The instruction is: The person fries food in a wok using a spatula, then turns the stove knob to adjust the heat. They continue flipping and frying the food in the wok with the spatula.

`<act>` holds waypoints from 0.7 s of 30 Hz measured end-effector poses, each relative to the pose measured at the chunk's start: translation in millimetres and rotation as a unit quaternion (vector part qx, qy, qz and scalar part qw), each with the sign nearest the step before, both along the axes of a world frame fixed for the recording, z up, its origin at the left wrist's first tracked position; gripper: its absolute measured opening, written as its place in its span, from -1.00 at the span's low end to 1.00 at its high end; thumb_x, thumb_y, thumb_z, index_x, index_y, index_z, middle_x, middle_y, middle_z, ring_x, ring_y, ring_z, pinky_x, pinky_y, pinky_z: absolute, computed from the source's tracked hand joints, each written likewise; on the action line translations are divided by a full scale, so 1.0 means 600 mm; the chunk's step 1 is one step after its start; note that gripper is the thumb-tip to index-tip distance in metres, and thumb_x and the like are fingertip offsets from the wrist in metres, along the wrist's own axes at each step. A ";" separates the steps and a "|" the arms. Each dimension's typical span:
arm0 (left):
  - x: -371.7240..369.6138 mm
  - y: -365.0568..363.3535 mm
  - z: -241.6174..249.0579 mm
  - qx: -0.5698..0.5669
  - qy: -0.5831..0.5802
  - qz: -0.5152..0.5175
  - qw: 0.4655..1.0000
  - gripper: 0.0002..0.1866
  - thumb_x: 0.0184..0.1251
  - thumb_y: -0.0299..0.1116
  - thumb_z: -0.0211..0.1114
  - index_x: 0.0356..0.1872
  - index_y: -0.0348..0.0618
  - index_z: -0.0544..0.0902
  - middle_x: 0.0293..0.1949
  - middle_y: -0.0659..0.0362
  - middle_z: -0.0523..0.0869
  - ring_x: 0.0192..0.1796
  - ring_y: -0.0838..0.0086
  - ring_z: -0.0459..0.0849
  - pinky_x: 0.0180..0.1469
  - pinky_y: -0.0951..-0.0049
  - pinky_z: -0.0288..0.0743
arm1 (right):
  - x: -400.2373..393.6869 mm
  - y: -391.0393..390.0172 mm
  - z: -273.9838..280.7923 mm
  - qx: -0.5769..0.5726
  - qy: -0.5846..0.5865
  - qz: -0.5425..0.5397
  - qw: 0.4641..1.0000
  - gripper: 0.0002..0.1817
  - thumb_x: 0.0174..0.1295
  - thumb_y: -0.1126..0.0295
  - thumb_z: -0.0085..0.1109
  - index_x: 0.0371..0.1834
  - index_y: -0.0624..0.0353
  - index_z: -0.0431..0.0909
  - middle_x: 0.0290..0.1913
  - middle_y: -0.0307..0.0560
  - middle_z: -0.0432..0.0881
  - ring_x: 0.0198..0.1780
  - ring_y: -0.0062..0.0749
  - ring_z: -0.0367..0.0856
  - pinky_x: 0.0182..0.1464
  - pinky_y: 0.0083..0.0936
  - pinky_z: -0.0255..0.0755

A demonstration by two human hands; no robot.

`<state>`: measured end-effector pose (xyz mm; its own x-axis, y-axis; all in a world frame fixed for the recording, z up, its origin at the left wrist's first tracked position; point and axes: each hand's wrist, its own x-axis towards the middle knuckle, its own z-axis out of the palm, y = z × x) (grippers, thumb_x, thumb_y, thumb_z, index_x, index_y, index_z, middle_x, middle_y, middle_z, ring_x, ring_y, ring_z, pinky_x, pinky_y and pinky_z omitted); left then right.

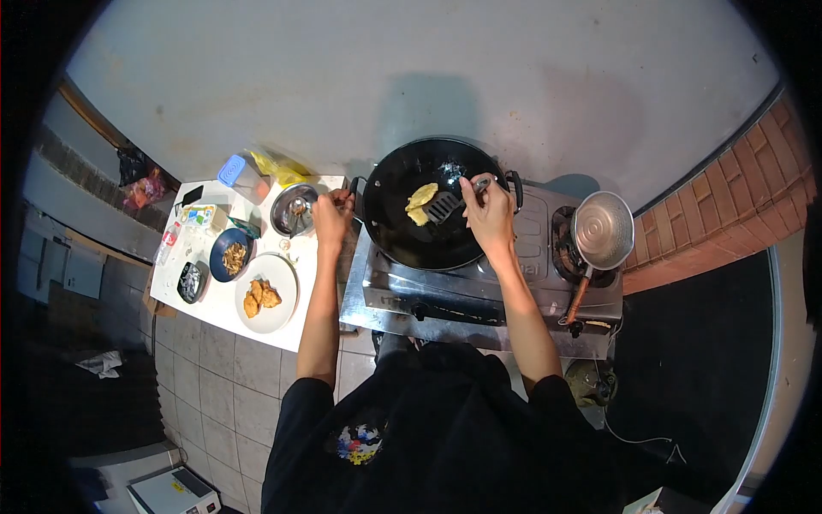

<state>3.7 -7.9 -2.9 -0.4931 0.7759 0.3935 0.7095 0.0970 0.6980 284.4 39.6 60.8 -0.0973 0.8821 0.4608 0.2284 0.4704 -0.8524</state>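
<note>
My right hand is wrapped around the handle of a black slotted spatula over the wok. The spatula's blade touches a yellow, battered-looking piece of food inside the black wok. At the wok's left side, my left hand has its fingers bent closed on the loop handle; the exact grip is partly hidden. Just left of that hand stands a metal bowl with a spoon in it.
The wok rests on a gas stove, with a saucepan on the right burner. A white table to the left carries a plate of fried pieces, a blue bowl and a lidded container. A brick ledge lies right.
</note>
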 end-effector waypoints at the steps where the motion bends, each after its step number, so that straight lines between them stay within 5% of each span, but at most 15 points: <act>1: -0.001 0.001 -0.002 0.001 0.000 0.001 1.000 -0.81 0.09 -0.46 0.39 -0.31 -0.37 0.71 -0.40 -0.10 0.74 -0.30 0.18 0.77 -0.22 0.32 0.56 | -0.001 0.001 -0.001 0.001 0.000 0.001 1.000 -0.76 0.23 0.43 0.25 -0.47 0.35 0.44 -0.64 0.00 0.42 -0.63 -0.37 0.36 -0.51 -0.45 0.27; 9: 0.008 -0.005 0.013 0.007 0.004 -0.004 1.000 -0.80 0.08 -0.48 0.39 -0.30 -0.41 0.70 -0.40 -0.12 0.73 -0.31 0.18 0.77 -0.23 0.34 0.56 | -0.011 -0.005 0.021 -0.024 0.030 0.017 0.999 -0.77 0.26 0.42 0.24 -0.47 0.30 0.45 -0.65 -0.15 0.46 -0.67 -0.55 0.47 -0.62 -0.55 0.26; 21: 0.002 -0.003 0.004 -0.012 -0.020 -0.003 1.000 -0.82 0.12 -0.42 0.39 -0.28 -0.30 0.73 -0.36 -0.04 0.76 -0.26 0.24 0.78 -0.17 0.36 0.56 | -0.036 0.030 -0.008 0.038 0.044 0.031 0.998 -0.79 0.25 0.43 0.23 -0.44 0.33 0.46 -0.63 -0.11 0.46 -0.66 -0.49 0.49 -0.57 -0.51 0.30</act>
